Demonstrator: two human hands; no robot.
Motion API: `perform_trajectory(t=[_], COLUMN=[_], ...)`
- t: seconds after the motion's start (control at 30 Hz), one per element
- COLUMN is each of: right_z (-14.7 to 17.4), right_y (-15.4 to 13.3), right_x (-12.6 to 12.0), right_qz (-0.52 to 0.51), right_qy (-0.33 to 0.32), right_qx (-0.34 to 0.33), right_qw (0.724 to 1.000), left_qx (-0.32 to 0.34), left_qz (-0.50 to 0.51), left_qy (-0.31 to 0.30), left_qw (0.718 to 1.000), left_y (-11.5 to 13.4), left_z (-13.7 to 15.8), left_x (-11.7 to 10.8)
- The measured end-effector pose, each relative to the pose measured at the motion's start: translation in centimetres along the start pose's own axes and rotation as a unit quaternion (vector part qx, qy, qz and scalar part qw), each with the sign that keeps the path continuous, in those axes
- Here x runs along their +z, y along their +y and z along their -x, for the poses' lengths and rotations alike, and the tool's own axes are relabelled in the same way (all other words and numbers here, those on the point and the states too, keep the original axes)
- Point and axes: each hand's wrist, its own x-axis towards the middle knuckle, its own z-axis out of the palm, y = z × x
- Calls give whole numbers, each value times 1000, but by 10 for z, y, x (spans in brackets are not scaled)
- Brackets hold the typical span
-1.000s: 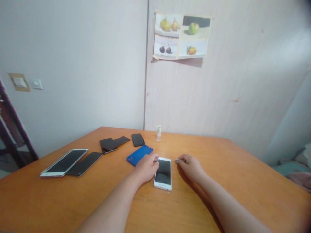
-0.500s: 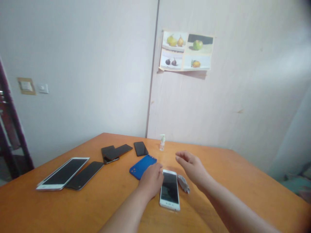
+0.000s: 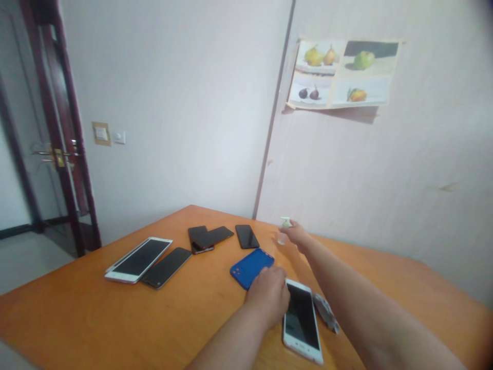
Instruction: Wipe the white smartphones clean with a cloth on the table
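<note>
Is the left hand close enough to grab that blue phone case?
Probably yes: the left hand is right by the near edge of the blue phone case, and nothing seems to lie on it or block the way.

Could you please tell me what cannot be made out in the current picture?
In the head view:
Left hand: most fingertips hidden by the hand itself, beside the white phone.
Blue case: partly covered by the left hand.
Pump bottle: partly hidden by the right hand; whether gripped, I cannot tell.
Lower dark device: partly covered by the one on top.
Grey crumpled thing: too blurred to identify.
Right forearm: cut off by the bottom edge.
</note>
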Motion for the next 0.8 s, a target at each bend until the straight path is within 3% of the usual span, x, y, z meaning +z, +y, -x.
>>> perform_trajectory(t=[0.13, 0.27, 0.47, 0.57, 0.67, 0.8], right_z=[2, 23, 112, 165, 204, 228], right_y=[-4, -4, 6, 16, 23, 22], right_x=[5, -19, -80, -105, -120, -126], right_qz=[-5, -10, -22, 25, 84, 104], right_qy=[1, 18, -41, -33, -57, -58], right_qx=[7, -18, -51, -46, -46, -41], right_qw=[1000, 1000, 998, 998, 994, 992], left_qx=[2, 8, 14, 17, 18, 23], left_qz=[-23, -30, -15, -11, -11, -15], left_qy=[-6, -5, -4, -2, -3, -5], left_qw=[1000, 999, 1000, 1000, 1000, 1000], left_y=[1, 1, 0, 0, 0, 1], left_z=[1, -1, -3, -4, -5, -5], left_x=[-2, -2, -1, -1, -3, -5])
